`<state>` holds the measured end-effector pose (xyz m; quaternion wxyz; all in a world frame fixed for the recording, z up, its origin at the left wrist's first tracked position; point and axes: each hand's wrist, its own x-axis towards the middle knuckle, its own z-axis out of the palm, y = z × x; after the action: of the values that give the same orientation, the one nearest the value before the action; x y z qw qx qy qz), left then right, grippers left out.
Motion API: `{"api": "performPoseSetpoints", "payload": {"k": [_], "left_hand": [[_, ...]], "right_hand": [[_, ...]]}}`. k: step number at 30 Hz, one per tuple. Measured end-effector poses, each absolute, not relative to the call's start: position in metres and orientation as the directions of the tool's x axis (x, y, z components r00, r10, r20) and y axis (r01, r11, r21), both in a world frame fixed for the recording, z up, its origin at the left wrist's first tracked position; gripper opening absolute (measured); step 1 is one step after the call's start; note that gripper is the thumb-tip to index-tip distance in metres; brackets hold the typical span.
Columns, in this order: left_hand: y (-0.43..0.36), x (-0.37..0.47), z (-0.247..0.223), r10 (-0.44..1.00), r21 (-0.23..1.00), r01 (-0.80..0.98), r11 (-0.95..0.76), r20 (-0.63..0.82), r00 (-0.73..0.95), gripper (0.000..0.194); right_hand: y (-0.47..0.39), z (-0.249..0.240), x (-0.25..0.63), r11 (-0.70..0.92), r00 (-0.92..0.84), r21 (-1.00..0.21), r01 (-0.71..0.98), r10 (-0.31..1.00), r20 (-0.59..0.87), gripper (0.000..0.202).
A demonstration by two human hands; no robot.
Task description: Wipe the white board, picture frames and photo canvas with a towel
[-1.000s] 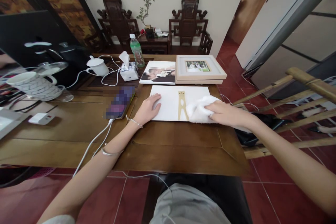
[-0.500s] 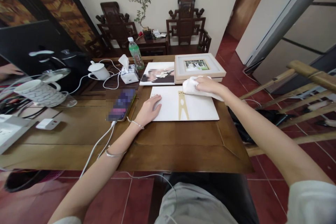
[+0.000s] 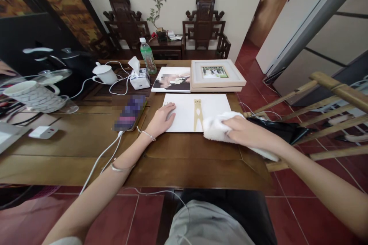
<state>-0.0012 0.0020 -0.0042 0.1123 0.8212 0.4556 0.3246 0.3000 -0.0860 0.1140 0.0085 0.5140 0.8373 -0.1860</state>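
Note:
A white rectangular panel [image 3: 184, 116] lies flat on the wooden table, with a tan long-legged cat figure [image 3: 197, 113] on it. My left hand [image 3: 163, 118] rests flat on the panel's left edge, fingers stretched out. Bunched in my right hand [image 3: 240, 129] is a white cloth [image 3: 217, 127], which covers the panel's front right corner and overhangs its front edge. Beyond the panel lie a photo panel [image 3: 175, 80] and, to its right, a pale wooden picture frame [image 3: 195, 74] stacked on a similar pale piece.
Left of the panel is a phone [image 3: 129, 113] with a white charging cable. Farther back stand a tissue box [image 3: 140, 79], a green-labelled bottle [image 3: 148, 57] and a white lidded cup [image 3: 105, 73]. A patterned mug [image 3: 34, 95] and a charger [image 3: 43, 132] are at left; a wooden chair [image 3: 336, 88] is at right.
My right hand has moved the cloth from the panel's back right area toward me, to its front right corner. My left hand stays on the panel's left edge.

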Motion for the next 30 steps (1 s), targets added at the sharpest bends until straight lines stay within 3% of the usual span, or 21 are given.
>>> {"api": "performPoseSetpoints", "payload": {"k": [9, 14, 18, 25, 30], "left_hand": [[0.001, -0.002, -0.002, 0.822, 0.484, 0.671, -0.562, 0.423, 0.383, 0.04], [0.001, -0.003, -0.003, 0.83, 0.499, 0.668, -0.552, 0.411, 0.378, 0.039], [0.001, -0.002, -0.003, 0.825, 0.489, 0.67, -0.559, 0.408, 0.391, 0.039], [0.002, -0.001, -0.003, 0.815, 0.45, 0.688, -0.57, 0.421, 0.4, 0.042], [0.002, -0.001, -0.004, 0.818, 0.449, 0.693, -0.564, 0.422, 0.392, 0.041]], "right_hand": [[0.03, 0.108, 0.26, 0.231, -0.262, -0.4, 0.887, 0.965, -0.023, 0.024], [0.023, 0.088, 0.231, 0.381, -0.391, -0.371, 0.847, 0.919, 0.05, 0.024], [-0.025, 0.079, 0.227, 0.456, -0.478, -0.324, 0.829, 0.878, 0.012, 0.025], [-0.107, 0.092, 0.234, 0.56, -0.624, -0.398, 0.727, 0.781, -0.041, 0.021], [-0.079, 0.098, 0.233, 0.508, -0.604, -0.446, 0.737, 0.791, -0.096, 0.017]]}}
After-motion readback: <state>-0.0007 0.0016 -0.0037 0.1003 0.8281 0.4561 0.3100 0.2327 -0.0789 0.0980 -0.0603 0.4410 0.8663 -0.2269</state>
